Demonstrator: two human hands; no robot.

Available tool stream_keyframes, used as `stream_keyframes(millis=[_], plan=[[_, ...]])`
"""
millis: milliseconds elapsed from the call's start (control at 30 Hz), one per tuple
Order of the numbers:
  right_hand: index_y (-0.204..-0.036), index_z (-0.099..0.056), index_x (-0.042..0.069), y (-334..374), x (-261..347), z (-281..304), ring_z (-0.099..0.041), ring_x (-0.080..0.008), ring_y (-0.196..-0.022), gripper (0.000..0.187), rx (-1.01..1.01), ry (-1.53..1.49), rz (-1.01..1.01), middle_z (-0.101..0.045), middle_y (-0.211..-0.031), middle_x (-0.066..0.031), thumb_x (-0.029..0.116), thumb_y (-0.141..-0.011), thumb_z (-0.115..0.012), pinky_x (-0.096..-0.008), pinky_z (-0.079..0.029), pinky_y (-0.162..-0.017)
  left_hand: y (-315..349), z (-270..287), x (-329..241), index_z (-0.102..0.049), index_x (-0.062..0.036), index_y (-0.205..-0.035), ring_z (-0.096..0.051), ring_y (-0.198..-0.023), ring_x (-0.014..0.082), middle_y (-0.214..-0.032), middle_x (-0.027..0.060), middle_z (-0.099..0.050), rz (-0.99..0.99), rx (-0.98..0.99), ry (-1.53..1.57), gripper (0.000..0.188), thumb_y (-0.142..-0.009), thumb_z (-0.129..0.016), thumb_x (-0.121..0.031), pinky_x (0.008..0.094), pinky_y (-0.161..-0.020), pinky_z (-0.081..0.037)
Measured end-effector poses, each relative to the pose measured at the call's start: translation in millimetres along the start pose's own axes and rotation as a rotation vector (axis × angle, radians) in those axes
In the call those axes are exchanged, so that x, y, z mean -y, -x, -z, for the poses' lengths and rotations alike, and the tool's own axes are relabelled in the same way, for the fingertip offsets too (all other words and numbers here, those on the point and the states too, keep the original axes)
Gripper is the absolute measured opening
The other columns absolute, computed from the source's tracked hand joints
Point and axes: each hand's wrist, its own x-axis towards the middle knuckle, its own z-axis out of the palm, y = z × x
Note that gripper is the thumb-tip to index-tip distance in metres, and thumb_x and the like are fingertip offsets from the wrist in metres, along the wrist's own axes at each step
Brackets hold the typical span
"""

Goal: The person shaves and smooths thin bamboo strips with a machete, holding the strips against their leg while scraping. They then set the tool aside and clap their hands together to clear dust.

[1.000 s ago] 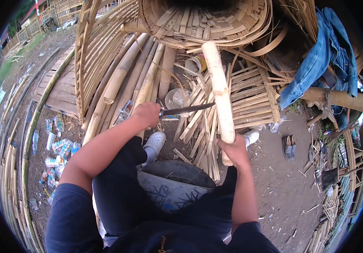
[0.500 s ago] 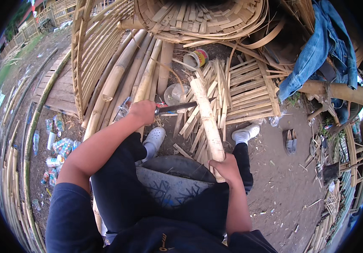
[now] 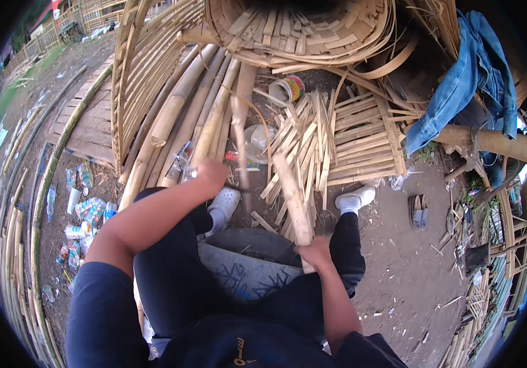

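Note:
My left hand (image 3: 213, 174) is closed round the handle of a long knife; its dark blade (image 3: 231, 186) is blurred and shows only in part. Just beyond it a pale bamboo strip (image 3: 239, 126), smeared by motion, stands upright in the air, apart from the piece in my other hand. With my right hand (image 3: 314, 253) I grip the near end of a thick split bamboo piece (image 3: 292, 193), which slants up and away from me. Below it, between my knees, is a round grey metal container (image 3: 248, 270) with dark marks on its side.
Cut bamboo slats (image 3: 309, 132) lie heaped ahead, beside a slatted bamboo panel (image 3: 367, 144). A woven bamboo basket (image 3: 312, 43) stands beyond. Long bamboo poles (image 3: 178, 92) lean at left, near plastic litter (image 3: 92, 208). Denim clothing (image 3: 459, 80) hangs at right; shoes (image 3: 418, 211) sit on the ground.
The knife has come away from the bamboo piece, and its blade is now mostly hidden. The bamboo piece has dropped toward me. A blurred strip has appeared left of it.

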Motion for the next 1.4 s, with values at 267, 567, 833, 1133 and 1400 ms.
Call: stream_keyframes(millis=[267,567,833,1133,1400], plan=[[-0.078,-0.065,-0.006,34,16,41,-0.061,-0.0182,-0.05,0.014,0.134,-0.724,-0.037,-0.063,-0.064,-0.0101,0.006,-0.071,-0.069,-0.0319,-0.047,-0.046,20,-20,5,-0.074,-0.0083,-0.103,-0.069,-0.103,0.025,-0.108,0.0092,-0.072,-0.164,0.271,-0.123,0.034,-0.071,-0.075,-0.019,0.0391,-0.081,-0.055],[-0.094,-0.06,-0.004,-47,22,-2,-0.061,-0.0238,-0.047,0.025,0.29,-0.986,-0.08,-0.06,-0.063,-0.0122,0.012,-0.079,-0.07,-0.035,-0.049,-0.042,-3,5,43,-0.073,-0.0001,-0.092,-0.07,-0.096,0.0319,-0.098,0.0185,-0.072,0.05,0.083,0.152,0.028,-0.067,-0.066,-0.011,0.0424,-0.079,-0.057],[-0.094,-0.06,-0.002,-69,-2,-56,-0.062,-0.0252,-0.052,0.024,0.632,-1.063,-0.381,-0.061,-0.067,-0.0126,0.012,-0.079,-0.072,-0.0374,-0.052,-0.046,-22,-17,109,-0.073,0.001,-0.092,-0.07,-0.096,0.0329,-0.1,0.0203,-0.071,0.306,0.05,0.273,0.029,-0.066,-0.067,-0.012,0.0415,-0.08,-0.057],[-0.093,-0.061,-0.003,-97,3,-70,-0.062,-0.0252,-0.052,0.024,0.63,-1.028,-0.357,-0.061,-0.068,-0.0127,0.012,-0.079,-0.073,-0.0364,-0.052,-0.047,-55,-97,190,-0.072,0.0028,-0.091,-0.068,-0.096,0.0351,-0.099,0.0237,-0.07,0.472,0.003,0.312,0.031,-0.066,-0.07,-0.015,0.0396,-0.087,-0.055],[-0.097,-0.06,-0.004,-108,7,-86,-0.062,-0.0259,-0.053,0.028,0.665,-1.078,-0.46,-0.062,-0.07,-0.0133,0.011,-0.078,-0.074,-0.037,-0.052,-0.047,-62,-123,206,-0.074,-0.0035,-0.087,-0.069,-0.086,0.0335,-0.088,0.0207,-0.071,0.419,0.07,0.389,0.037,-0.059,-0.079,-0.027,0.0406,-0.079,-0.054]])
